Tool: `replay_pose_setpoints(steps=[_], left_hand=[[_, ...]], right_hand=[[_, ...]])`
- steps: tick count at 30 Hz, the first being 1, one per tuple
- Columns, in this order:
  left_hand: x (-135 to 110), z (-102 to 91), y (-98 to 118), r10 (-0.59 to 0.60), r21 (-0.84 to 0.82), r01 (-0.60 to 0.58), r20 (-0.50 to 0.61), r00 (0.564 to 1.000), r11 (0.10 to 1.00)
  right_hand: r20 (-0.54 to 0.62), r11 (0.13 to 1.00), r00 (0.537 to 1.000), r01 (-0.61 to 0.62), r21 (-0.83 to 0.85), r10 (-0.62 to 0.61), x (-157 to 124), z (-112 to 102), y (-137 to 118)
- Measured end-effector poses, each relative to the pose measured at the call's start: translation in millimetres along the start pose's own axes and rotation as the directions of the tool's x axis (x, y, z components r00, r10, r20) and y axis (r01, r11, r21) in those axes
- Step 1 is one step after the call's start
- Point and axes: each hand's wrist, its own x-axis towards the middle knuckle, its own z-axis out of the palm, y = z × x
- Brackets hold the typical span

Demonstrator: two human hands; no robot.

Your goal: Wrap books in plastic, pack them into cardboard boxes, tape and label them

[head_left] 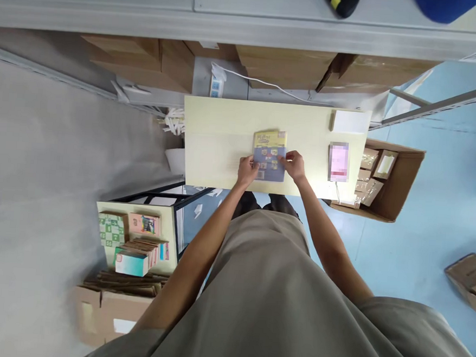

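Note:
A flat yellow and blue printed pack (pixel 269 151) lies on a pale yellow table (pixel 216 139). My left hand (pixel 247 170) grips its near left corner with curled fingers. My right hand (pixel 293 164) pinches its right edge. Both arms reach forward from my body, and the pack rests flat between the hands.
A pink phone-like item (pixel 338 161) and a white box (pixel 350 121) sit at the table's right. An open cardboard carton (pixel 388 181) stands right of the table. A low shelf with small boxes (pixel 136 239) is at lower left. Large cartons (pixel 286 67) line the back.

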Motion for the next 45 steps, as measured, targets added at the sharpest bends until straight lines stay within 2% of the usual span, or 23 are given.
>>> replay_pose_setpoints(steps=[4, 8, 11, 14, 16, 18, 19, 21, 22, 24, 27, 29, 31, 33, 35, 38, 40, 42, 43, 45], left_hand=[[-1.3, 7.8, 5.4, 0.006, 0.078, -0.010, 0.057, 0.998, 0.997], [-8.2, -2.7, 18.2, -0.042, 0.119, 0.028, 0.118, 0.992, 0.993], [-10.0, -11.2, 41.1, -0.006, 0.084, -0.006, 0.135, 0.991, 0.996], [-4.5, -21.2, 81.1, 0.207, -0.067, -0.200, 0.108, 0.972, 0.977], [2.9, -33.2, 118.8, 0.397, -0.176, -0.383, 0.047, 0.917, 0.907], [11.1, -51.4, 163.2, 0.565, -0.224, -0.560, -0.051, 0.824, 0.797], [14.7, -62.5, 186.4, 0.632, -0.222, -0.637, -0.105, 0.768, 0.738], [19.6, -86.8, 230.3, 0.723, -0.177, -0.751, -0.204, 0.660, 0.636], [20.7, -99.0, 249.3, 0.750, -0.149, -0.787, -0.241, 0.616, 0.599], [20.5, -121.0, 277.9, 0.785, -0.094, -0.833, -0.290, 0.547, 0.546], [18.1, -143.2, 291.1, 0.795, -0.038, -0.849, -0.333, 0.507, 0.526], [19.7, -150.2, 279.1, 0.781, -0.014, -0.836, -0.347, 0.518, 0.549], [26.1, -152.3, 252.2, 0.756, 0.002, -0.808, -0.352, 0.551, 0.590], [35.8, -150.1, 213.5, 0.716, 0.012, -0.762, -0.352, 0.603, 0.648], [44.5, -142.2, 167.8, 0.650, 0.034, -0.680, -0.334, 0.683, 0.732], [47.1, -118.3, 98.5, 0.482, 0.165, -0.454, -0.241, 0.842, 0.876], [40.9, -97.5, 58.5, 0.365, 0.297, -0.318, -0.120, 0.923, 0.900], [31.9, -77.3, 26.5, 0.288, 0.395, -0.276, 0.027, 0.957, 0.877], [27.8, -68.3, 13.7, 0.270, 0.423, -0.285, 0.096, 0.958, 0.860], [22.6, -53.0, -5.0, 0.257, 0.454, -0.318, 0.192, 0.947, 0.833]], right_hand=[[-0.010, 0.995, 0.995, -0.096, -0.040, 0.095, 4.7, 1.2, 13.5], [0.037, 0.998, 0.997, -0.067, 0.012, 0.066, -14.9, -16.2, 12.7], [0.037, 0.997, 0.997, 0.070, 0.036, -0.071, -27.9, -44.2, -4.9], [-0.017, 0.954, 0.954, 0.299, 0.038, -0.298, -32.3, -76.6, -46.2], [-0.066, 0.875, 0.872, 0.485, -0.008, -0.484, -32.5, -97.1, -89.2], [-0.105, 0.753, 0.747, 0.644, -0.136, -0.657, -32.3, -115.0, -142.3], [-0.118, 0.688, 0.683, 0.687, -0.234, -0.721, -31.8, -122.4, -171.0], [-0.120, 0.570, 0.584, 0.696, -0.437, -0.803, -28.5, -133.4, -227.8], [-0.107, 0.520, 0.561, 0.657, -0.545, -0.821, -25.0, -136.7, -253.8], [-0.064, 0.433, 0.568, 0.545, -0.718, -0.820, -13.1, -139.3, -296.7], [-0.024, 0.368, 0.640, 0.410, -0.835, -0.768, 14.9, -136.0, -333.3], [-0.010, 0.374, 0.660, 0.414, -0.830, -0.751, 35.6, -132.0, -342.0], [-0.016, 0.414, 0.663, 0.447, -0.793, -0.748, 52.5, -128.1, -343.3], [-0.034, 0.451, 0.665, 0.467, -0.761, -0.746, 61.4, -124.8, -340.6], [-0.068, 0.475, 0.655, 0.468, -0.745, -0.752, 59.5, -122.0, -334.0], [-0.058, 0.421, 0.573, 0.527, -0.739, -0.818, 35.6, -117.7, -311.1], [-0.027, 0.363, 0.504, 0.584, -0.726, -0.863, 9.5, -112.9, -285.3], [-0.016, 0.344, 0.459, 0.642, -0.685, -0.888, -18.2, -104.6, -252.7], [-0.023, 0.358, 0.456, 0.665, -0.656, -0.890, -30.7, -99.0, -234.6], [-0.042, 0.432, 0.512, 0.674, -0.599, -0.858, -50.3, -85.3, -195.7]])
